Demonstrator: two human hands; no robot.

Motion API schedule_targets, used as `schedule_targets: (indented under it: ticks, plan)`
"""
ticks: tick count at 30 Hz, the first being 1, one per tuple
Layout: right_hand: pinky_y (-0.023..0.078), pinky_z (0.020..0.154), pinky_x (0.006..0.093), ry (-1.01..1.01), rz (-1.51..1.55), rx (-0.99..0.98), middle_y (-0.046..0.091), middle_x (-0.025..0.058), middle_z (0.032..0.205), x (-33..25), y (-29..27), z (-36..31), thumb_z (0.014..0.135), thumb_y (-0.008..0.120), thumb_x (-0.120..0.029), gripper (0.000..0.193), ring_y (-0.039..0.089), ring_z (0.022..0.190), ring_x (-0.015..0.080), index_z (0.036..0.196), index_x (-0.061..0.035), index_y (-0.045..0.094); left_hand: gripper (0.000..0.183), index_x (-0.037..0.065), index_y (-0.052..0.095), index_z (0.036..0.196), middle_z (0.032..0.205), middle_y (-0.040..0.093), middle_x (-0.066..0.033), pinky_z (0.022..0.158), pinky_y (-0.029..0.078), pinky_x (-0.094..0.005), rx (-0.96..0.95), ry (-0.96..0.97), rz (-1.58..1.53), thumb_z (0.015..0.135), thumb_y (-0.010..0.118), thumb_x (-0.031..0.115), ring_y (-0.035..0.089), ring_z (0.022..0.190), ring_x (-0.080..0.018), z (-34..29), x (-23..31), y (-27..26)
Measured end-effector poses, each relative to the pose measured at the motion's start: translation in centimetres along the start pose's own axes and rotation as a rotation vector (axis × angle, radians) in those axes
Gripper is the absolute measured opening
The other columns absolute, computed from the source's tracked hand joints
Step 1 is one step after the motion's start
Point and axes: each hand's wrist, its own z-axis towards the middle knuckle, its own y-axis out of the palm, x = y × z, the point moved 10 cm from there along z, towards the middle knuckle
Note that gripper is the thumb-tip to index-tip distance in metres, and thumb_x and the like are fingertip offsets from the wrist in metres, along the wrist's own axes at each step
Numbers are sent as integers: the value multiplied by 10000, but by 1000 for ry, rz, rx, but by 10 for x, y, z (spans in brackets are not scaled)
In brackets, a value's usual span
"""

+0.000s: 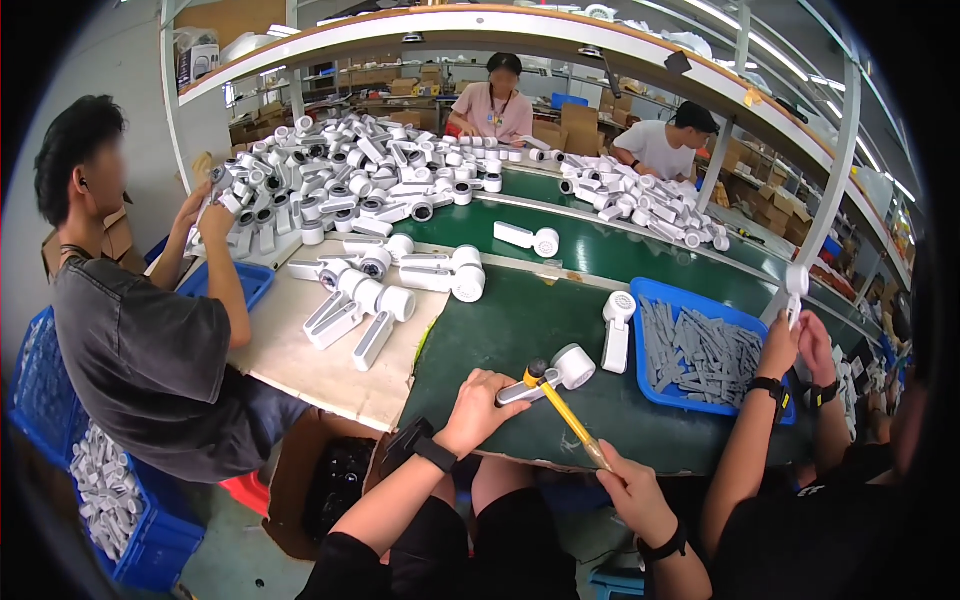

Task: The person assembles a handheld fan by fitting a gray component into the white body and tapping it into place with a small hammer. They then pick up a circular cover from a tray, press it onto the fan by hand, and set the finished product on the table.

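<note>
On the green work surface, my left hand [480, 408] grips the handle of a white handheld fan [575, 367], its round head lying to the right of my fingers. My right hand [636, 490] is closed round the end of a hammer [570, 415] with a yellow shaft. The hammer's dark head rests on or just above the fan's handle, close to my left fingertips; whether it touches cannot be told. Beyond them another white fan [618, 330] lies on the surface beside a blue tray [645, 385] filled with grey strip-shaped parts [700, 350].
Several white fans [365, 295] lie on the beige board at left, before a large heap [350, 170]. One fan [527, 238] lies on the green conveyor belt [480, 215]. Co-workers sit left [150, 330], right [800, 500] and across. A shelf [500, 25] spans overhead.
</note>
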Motion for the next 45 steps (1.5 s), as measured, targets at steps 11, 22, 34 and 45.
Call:
schedule_targets:
  ticks: [11,22,34,45]
  plan:
    - [450,662,276,-54,-69,-141,566,114,789,-31,21,4,890,641,-23,481,548,671,200,1360,5,541,281,20,717,898,833,673,-99,793,479,-386,20,-150,103,714,838,194,585,845,-280,-17,-24,-14]
    - [444,642,307,-77,-33,-17,542,130,763,-44,6,-6,896,634,-34,476,534,655,217,1361,-2,535,232,70,733,866,793,669,-75,784,458,-399,33,-159,49,701,831,200,599,854,-271,-15,-25,-11]
    - [439,636,298,-64,-83,-72,552,115,758,-32,22,-4,900,635,-38,471,543,655,192,1358,10,535,280,35,731,887,790,671,-76,790,461,-393,45,-150,78,708,835,223,589,841,-265,-22,-21,-13]
    - [453,654,299,-128,20,6,543,124,771,-51,15,-10,905,637,-44,462,532,658,204,1352,17,536,277,40,718,863,804,668,-84,780,472,-405,54,-145,99,704,834,234,597,841,-281,-22,-25,-12]
